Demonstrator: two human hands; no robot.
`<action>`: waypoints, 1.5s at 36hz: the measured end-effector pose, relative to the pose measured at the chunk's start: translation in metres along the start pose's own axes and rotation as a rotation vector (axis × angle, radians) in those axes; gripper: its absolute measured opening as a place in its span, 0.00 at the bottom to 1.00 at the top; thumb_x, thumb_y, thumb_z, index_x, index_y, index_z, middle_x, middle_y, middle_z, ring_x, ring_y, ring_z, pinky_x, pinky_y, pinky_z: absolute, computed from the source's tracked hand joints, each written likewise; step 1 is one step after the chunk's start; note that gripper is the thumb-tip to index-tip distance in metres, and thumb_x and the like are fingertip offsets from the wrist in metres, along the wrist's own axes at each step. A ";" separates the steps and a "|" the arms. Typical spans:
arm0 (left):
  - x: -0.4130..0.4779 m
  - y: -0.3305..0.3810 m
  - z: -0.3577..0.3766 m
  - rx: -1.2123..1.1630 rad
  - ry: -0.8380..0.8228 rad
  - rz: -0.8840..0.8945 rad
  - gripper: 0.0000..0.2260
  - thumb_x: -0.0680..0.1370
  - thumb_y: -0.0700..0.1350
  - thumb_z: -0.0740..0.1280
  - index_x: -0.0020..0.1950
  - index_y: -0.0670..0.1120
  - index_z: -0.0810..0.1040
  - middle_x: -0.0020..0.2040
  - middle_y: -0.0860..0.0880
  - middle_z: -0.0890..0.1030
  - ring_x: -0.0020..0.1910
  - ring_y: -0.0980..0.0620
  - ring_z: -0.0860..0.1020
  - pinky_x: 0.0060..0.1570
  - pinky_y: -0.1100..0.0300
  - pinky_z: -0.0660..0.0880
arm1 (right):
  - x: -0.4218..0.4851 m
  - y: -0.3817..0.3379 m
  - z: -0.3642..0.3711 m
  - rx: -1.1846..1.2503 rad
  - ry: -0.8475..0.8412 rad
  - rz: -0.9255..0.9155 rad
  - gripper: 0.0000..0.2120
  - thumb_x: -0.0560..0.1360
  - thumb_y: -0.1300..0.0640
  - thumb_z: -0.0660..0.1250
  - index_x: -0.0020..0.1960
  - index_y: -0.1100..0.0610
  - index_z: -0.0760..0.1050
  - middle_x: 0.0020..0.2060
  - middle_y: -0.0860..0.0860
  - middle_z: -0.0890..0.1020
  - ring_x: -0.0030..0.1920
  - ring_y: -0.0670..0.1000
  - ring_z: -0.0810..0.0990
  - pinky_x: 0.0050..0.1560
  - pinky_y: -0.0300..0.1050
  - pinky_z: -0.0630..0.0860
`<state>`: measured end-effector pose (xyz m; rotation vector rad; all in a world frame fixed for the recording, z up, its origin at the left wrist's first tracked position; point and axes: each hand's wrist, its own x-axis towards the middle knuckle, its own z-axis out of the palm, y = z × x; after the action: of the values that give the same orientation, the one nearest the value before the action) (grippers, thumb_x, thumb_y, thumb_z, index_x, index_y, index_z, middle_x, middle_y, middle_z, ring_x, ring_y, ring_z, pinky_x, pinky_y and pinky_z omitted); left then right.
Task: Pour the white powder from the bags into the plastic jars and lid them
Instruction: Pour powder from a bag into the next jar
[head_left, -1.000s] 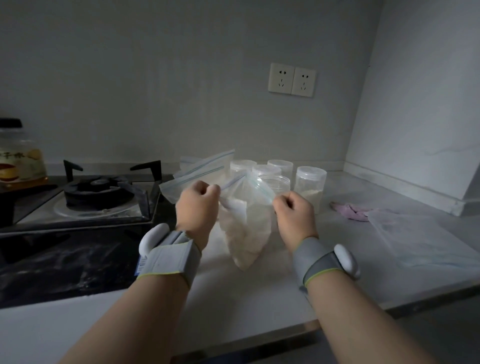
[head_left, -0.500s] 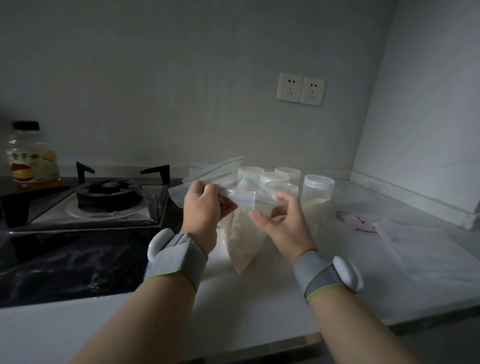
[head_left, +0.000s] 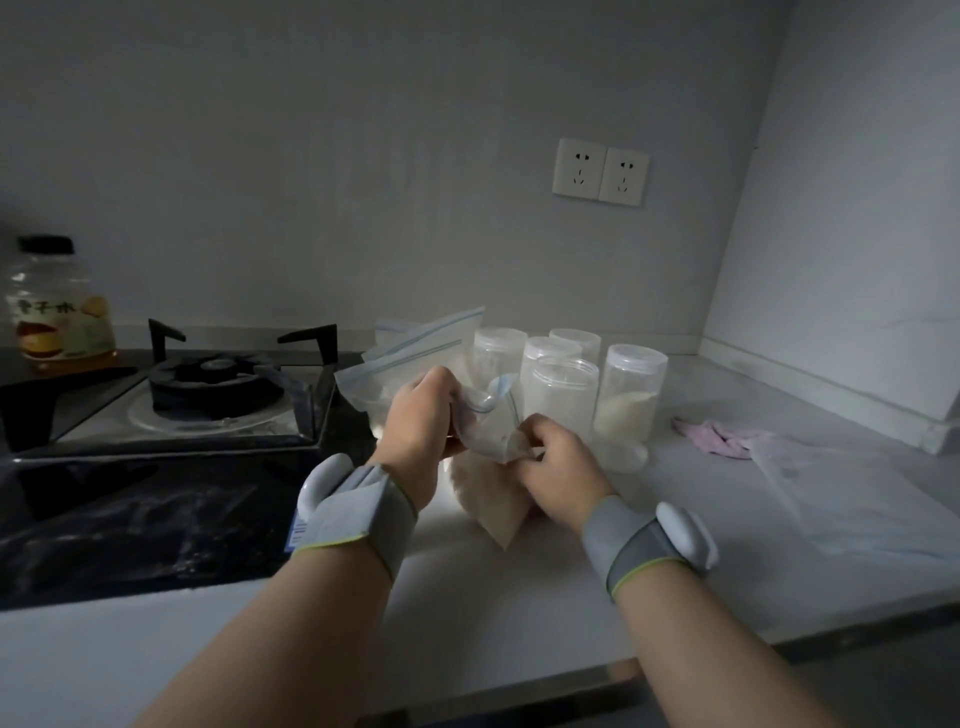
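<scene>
Head view. We note the left hand (head_left: 422, 415) with its fingers curled round the upper part of a clear zip bag (head_left: 491, 512), and the right hand (head_left: 558, 470) pinching the crumpled plastic of the same bag lower down, on its right side. The bag is held between both hands just above the pale tabletop (head_left: 519, 634). White powder fills its lower half, and its bottom corner points down at the tabletop.

Directly behind the bag stands a cluster of five clear plastic jars. The front jar (head_left: 565, 397) shows no lid and holds white powder to roughly mid-height. The jar to its right (head_left: 632, 397) carries a lid and holds a slanted heap of powder in its lower part. Three rear jars (head_left: 549, 347) are lidded; we cannot read their contents.

Left of the jars, more zip bags (head_left: 415, 351) with blue seals lean in a stack, with powder visible in the nearest one.

Further left are a gas stove (head_left: 218, 389) and a black-capped bottle (head_left: 57, 312) of amber liquid. A pink cloth (head_left: 714, 439) lies right of the jars.
</scene>
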<state>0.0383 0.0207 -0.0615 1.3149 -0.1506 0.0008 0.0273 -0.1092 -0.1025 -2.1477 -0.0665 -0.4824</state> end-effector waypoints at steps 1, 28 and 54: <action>0.000 -0.001 0.000 0.019 0.016 0.013 0.07 0.77 0.37 0.54 0.40 0.43 0.68 0.40 0.43 0.71 0.40 0.46 0.71 0.38 0.58 0.73 | -0.001 0.000 -0.001 -0.014 0.005 -0.005 0.13 0.72 0.62 0.66 0.33 0.53 0.65 0.29 0.48 0.71 0.39 0.53 0.72 0.38 0.44 0.68; 0.005 -0.018 0.012 -0.600 -0.151 -0.386 0.21 0.80 0.51 0.54 0.62 0.38 0.75 0.50 0.39 0.82 0.50 0.42 0.79 0.49 0.50 0.75 | -0.005 -0.015 -0.007 0.573 0.195 0.008 0.04 0.77 0.58 0.62 0.46 0.52 0.67 0.38 0.47 0.77 0.37 0.44 0.76 0.38 0.36 0.75; 0.022 -0.022 0.015 -0.725 0.110 -0.282 0.19 0.80 0.56 0.59 0.66 0.47 0.70 0.61 0.43 0.78 0.57 0.44 0.78 0.62 0.44 0.72 | 0.009 0.005 -0.024 0.197 0.731 0.018 0.16 0.71 0.53 0.71 0.54 0.56 0.70 0.46 0.52 0.71 0.47 0.52 0.72 0.50 0.43 0.69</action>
<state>0.0605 -0.0010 -0.0763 0.6000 0.1247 -0.2035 0.0287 -0.1328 -0.0911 -1.6690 0.3007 -1.1662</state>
